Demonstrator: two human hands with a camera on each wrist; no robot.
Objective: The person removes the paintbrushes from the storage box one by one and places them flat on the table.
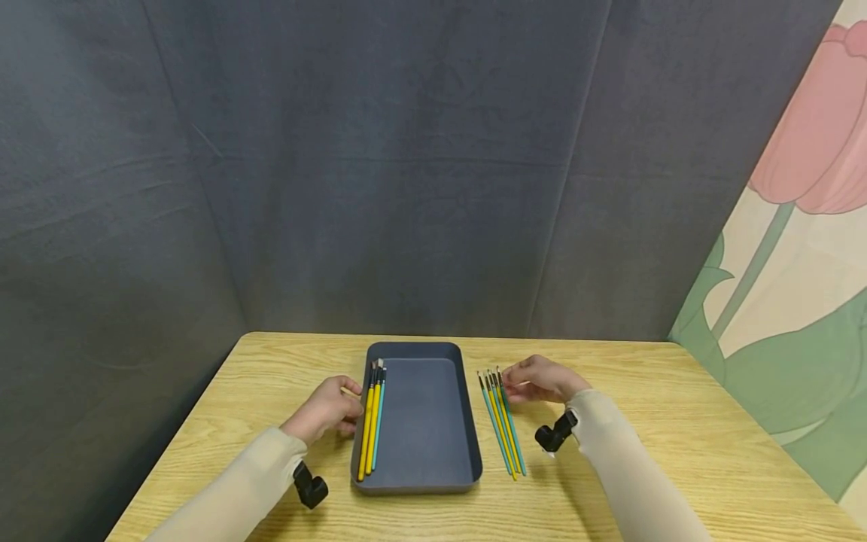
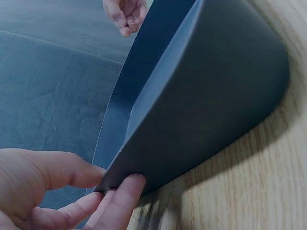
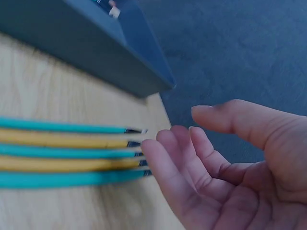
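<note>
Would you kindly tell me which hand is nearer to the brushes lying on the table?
Right. The right hand is beside these brushes, at their bristle ends; the left hand is farther, across the tray, gripping its left side.

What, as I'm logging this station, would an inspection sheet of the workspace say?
Surface: wood-grain table
Job's things: dark tray with three brushes along its left side; five loose brushes, three teal and two yellow, right of it
Clutter: nothing seen
Hands: left hand pinches the tray's rim; right hand is by the loose brushes, gripping nothing
Cables: nothing seen
Surroundings: dark curtain; painted tulip at right
</note>
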